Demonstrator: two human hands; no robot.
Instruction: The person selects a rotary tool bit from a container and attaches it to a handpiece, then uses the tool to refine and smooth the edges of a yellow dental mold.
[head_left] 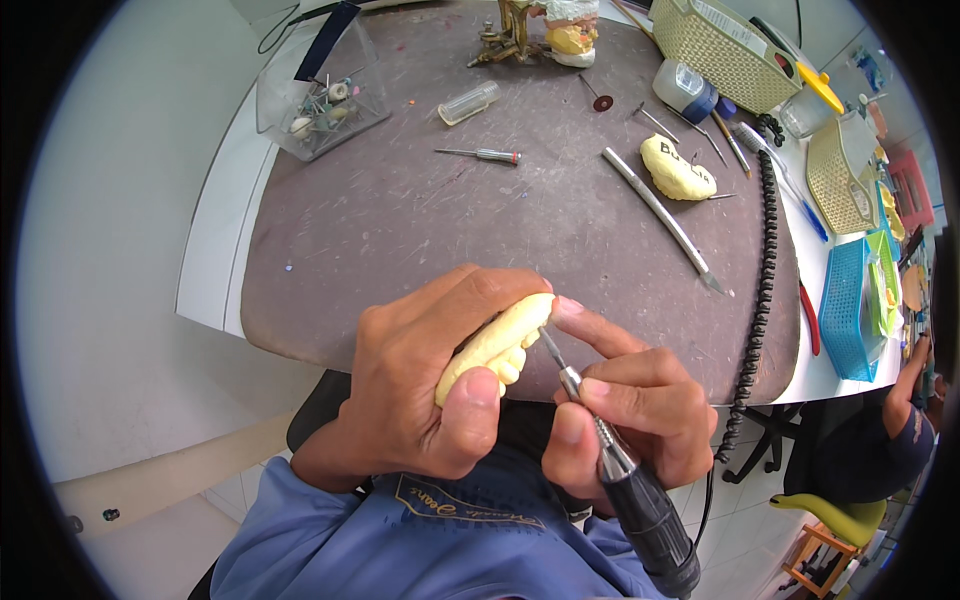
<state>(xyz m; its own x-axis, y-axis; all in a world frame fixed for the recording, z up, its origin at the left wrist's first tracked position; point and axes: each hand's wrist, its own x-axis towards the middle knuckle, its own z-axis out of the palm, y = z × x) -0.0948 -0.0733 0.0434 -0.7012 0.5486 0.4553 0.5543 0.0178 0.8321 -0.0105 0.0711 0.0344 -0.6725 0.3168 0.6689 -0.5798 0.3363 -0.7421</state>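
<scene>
A pale yellow dental cast (pixel 500 340) with a row of tooth shapes is gripped in my left hand (pixel 420 370), thumb on its near side and fingers over the far side. My right hand (pixel 645 410) holds a rotary handpiece (pixel 640 520) with a black body and silver nose, pen-fashion. Its thin bur points up and left at the cast's right end, against or very close to the tooth side. My right index fingertip rests by that end of the cast. Part of the cast is hidden behind my left fingers and thumb.
On the brown mat (pixel 400 225) lie a small screwdriver (pixel 485 155), a clear tube (pixel 468 103), a craft knife (pixel 665 220) and another yellow cast (pixel 678 168). A clear bin (pixel 325 115) stands far left. A coiled black cord (pixel 765 290) runs along the right. Another person (pixel 885 440) sits far right.
</scene>
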